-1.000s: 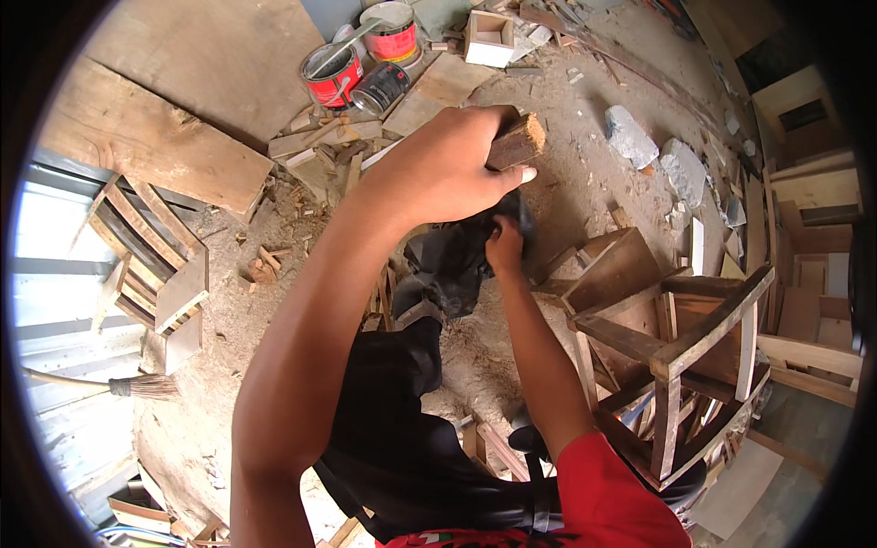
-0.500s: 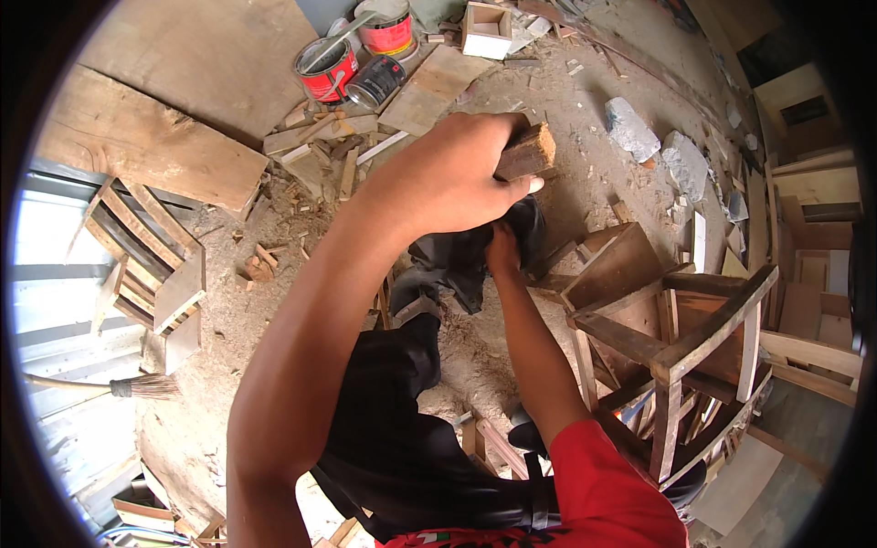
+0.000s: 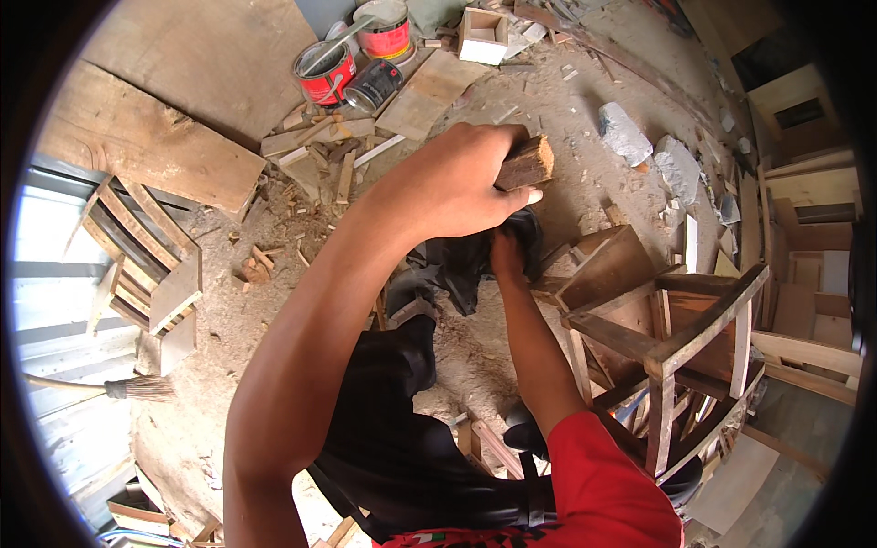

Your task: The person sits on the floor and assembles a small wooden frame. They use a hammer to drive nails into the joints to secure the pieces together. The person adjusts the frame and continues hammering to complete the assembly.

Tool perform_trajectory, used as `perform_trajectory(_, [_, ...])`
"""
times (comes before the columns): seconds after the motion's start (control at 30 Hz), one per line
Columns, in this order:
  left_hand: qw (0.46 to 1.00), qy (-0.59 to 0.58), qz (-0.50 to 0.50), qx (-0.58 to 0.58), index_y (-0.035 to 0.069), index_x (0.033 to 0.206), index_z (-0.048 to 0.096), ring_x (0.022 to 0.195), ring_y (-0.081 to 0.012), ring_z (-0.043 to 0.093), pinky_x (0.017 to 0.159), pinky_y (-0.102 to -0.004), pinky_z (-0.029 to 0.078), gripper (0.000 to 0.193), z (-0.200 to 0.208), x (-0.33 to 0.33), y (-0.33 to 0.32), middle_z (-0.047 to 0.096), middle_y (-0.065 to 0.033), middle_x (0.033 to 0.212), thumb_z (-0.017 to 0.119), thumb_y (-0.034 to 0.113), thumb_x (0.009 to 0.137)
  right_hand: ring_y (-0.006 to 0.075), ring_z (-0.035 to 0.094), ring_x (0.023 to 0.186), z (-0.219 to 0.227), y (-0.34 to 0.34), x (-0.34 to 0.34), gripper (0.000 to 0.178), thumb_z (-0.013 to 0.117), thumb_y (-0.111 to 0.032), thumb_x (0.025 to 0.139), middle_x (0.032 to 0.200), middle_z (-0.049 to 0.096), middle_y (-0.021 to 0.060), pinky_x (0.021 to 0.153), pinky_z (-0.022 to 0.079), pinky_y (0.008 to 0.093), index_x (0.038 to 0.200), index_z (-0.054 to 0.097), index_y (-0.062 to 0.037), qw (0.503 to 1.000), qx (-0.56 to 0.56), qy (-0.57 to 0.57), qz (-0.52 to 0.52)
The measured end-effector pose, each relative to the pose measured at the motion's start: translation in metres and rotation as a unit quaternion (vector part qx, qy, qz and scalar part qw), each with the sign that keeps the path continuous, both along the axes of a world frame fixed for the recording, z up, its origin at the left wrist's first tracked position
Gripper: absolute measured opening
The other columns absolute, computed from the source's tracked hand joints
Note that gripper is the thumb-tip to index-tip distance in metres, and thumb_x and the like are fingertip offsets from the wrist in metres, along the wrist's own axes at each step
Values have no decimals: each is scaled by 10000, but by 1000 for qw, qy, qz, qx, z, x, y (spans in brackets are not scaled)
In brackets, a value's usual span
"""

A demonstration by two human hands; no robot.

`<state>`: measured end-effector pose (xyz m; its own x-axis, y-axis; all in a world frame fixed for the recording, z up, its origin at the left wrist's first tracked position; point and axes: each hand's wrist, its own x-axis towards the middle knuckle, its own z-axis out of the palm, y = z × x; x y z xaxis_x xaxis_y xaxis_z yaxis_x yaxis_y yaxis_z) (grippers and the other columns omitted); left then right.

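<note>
My left hand [image 3: 470, 181] is raised in the middle of the view, its fingers wrapped round a short wooden block [image 3: 530, 163]. The block's rough sawn end sticks out past my thumb toward the right. Below and partly behind it, my right hand [image 3: 505, 253] reaches into a crumpled black material [image 3: 457, 271]. The fingers of this hand are hidden by the material and its shadow. Whether they grip it, I cannot tell.
A dark wooden stool frame [image 3: 662, 356] stands close to my right arm. Concrete lumps [image 3: 625, 135] lie beyond. Paint cans [image 3: 327, 75] and scrap boards [image 3: 429, 96] are at the far left. A slatted wooden piece [image 3: 151, 260] and a broom [image 3: 137, 388] are on the left.
The view has shifted slightly, so the surroundings sit a little further left. My left hand still holds the wooden block in nearly the same pose; my right hand stays at the black material.
</note>
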<state>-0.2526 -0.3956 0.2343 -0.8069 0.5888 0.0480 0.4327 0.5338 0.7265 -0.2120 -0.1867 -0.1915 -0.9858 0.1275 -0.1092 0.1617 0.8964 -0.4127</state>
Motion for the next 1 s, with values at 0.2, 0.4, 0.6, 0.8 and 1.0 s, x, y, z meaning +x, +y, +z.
perform_trajectory(0.2, [1000,11,-4,13,1,1146,626,1015,-407,647,873,-437,502,394,-2,3,0,689,-232,1051,730,261,868,440,609,1083,-2,-2,3,350,584,-121,934,1203,609,234,883,510,541,1281,570,-77,1000,5,17,-1])
perform_trajectory(0.4, [1000,1,-13,0,-3,1174,622,1054,-412,639,903,-438,498,428,2,1,1,682,-238,1099,733,273,866,445,638,1019,6,-4,4,261,598,-87,916,1128,649,236,849,526,536,1174,620,-50,1000,5,-1,-30])
perform_trajectory(0.6, [998,55,-13,27,-12,1155,624,1025,-412,652,883,-450,515,438,-7,-2,1,687,-248,1065,735,280,848,434,666,945,36,-9,20,160,646,-106,918,990,698,240,809,539,495,1046,668,-13,992,-69,-3,-103])
perform_trajectory(0.8, [999,45,5,0,8,1196,608,1061,-382,647,915,-431,494,472,-4,-5,3,687,-219,1119,735,316,862,284,713,825,89,-23,52,185,652,-136,966,929,716,175,745,567,377,1067,674,18,953,-225,94,-183])
perform_trajectory(1.0, [998,49,3,30,56,1057,637,931,-243,666,840,-363,497,343,-1,-3,10,703,-115,993,758,303,851,177,700,816,146,-19,82,189,699,-80,940,939,698,114,758,600,309,1062,660,60,737,-615,182,-213])
